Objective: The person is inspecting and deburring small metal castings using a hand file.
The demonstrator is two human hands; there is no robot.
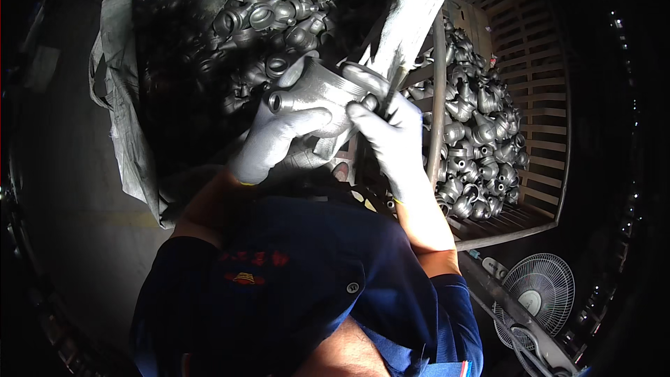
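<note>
My left hand (269,141), in a grey work glove, grips a grey metal casting (317,91), a round hollow part with a short spout at its left end. My right hand (391,132), also gloved, holds a thin dark hand tool (392,84) whose tip rests against the casting's right rim. Both hands are raised in front of my chest, close together. My dark blue shirt fills the lower middle of the view.
A large grey bulk bag (122,98) at the upper left holds several similar castings (279,0). To the right, a wooden-slatted crate (537,98) is heaped with more castings (481,139). A white fan (537,297) stands at the lower right. Concrete floor lies to the left.
</note>
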